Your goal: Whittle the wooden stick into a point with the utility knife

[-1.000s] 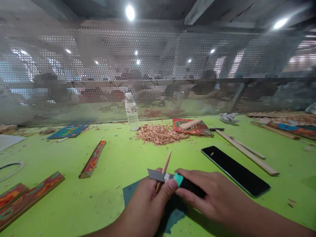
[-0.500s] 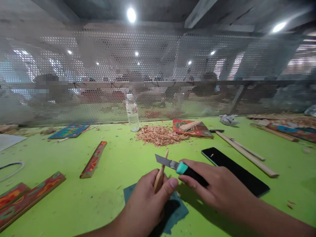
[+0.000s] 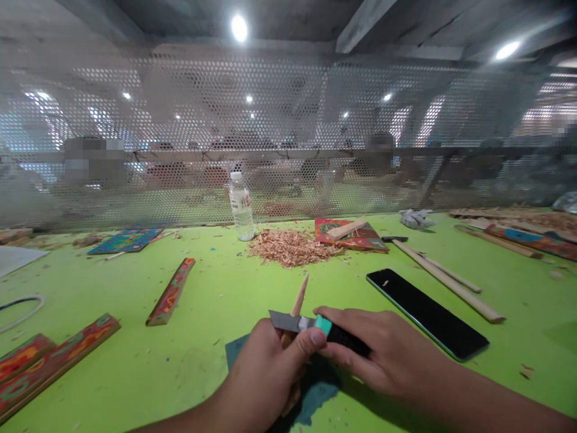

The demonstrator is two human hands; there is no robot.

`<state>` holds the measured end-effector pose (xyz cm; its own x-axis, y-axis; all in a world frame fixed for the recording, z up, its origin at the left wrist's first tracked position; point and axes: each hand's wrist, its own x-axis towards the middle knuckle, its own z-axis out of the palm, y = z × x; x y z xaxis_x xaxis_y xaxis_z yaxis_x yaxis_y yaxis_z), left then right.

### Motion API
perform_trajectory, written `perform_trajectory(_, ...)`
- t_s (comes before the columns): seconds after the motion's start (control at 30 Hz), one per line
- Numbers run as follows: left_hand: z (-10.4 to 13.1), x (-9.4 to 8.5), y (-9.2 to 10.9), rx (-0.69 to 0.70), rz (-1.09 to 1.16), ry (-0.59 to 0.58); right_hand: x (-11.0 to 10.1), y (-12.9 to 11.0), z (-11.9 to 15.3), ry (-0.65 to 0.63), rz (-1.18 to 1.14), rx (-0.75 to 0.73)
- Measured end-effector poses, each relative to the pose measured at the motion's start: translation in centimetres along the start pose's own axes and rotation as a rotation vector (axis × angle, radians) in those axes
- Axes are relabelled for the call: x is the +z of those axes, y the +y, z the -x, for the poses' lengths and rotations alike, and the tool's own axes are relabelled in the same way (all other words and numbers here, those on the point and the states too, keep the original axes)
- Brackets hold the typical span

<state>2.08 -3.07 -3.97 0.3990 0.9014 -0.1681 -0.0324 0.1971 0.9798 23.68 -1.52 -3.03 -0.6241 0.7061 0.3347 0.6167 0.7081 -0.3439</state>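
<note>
At the lower middle, my left hand (image 3: 270, 367) grips a small wooden stick (image 3: 300, 294) whose pointed tip sticks up and away from me. My right hand (image 3: 378, 349) is wrapped round the black and teal handle of a utility knife (image 3: 323, 325). The blade lies across the stick, just above my left fingers, and points left. My left thumb rests by the base of the blade. Beneath the hands is a dark teal sheet (image 3: 318, 391), partly covered by them. The lower end of the stick is hidden in my left hand.
Wood shavings (image 3: 293, 248) are heaped beyond my hands, beside a water bottle (image 3: 242, 207) and a red painted board (image 3: 374, 237). A black phone (image 3: 428, 313) and a hammer (image 3: 451, 282) lie right. Painted strips (image 3: 171, 291) lie left. A perforated metal screen (image 3: 279, 132) stands behind.
My right hand and the knife have moved down and slightly left, so the blade sits lower on the stick, close to my left thumb. More of the stick's tip shows above the blade.
</note>
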Motion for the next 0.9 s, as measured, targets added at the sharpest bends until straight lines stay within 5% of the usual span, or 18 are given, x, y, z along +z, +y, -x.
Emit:
perform_trajectory(0.33,-0.4,0.0,-0.6,0.001,-0.033,0.06,-1.1,0.0,-0.3,0.335,0.26,-0.039)
perform_trajectory(0.5,0.1,-0.2,-0.3,0.182,-0.161,0.084,-1.3,0.9,-0.5,0.183,0.101,0.012)
perform_trajectory(0.7,1.0,0.3,0.3,0.132,-0.198,0.059,-2.0,-0.3,-1.0,-0.151,-0.232,0.099)
perform_trajectory(0.9,0.5,0.1,0.2,0.264,-0.323,0.041,-2.1,-1.1,-0.9,-0.193,-0.241,0.129)
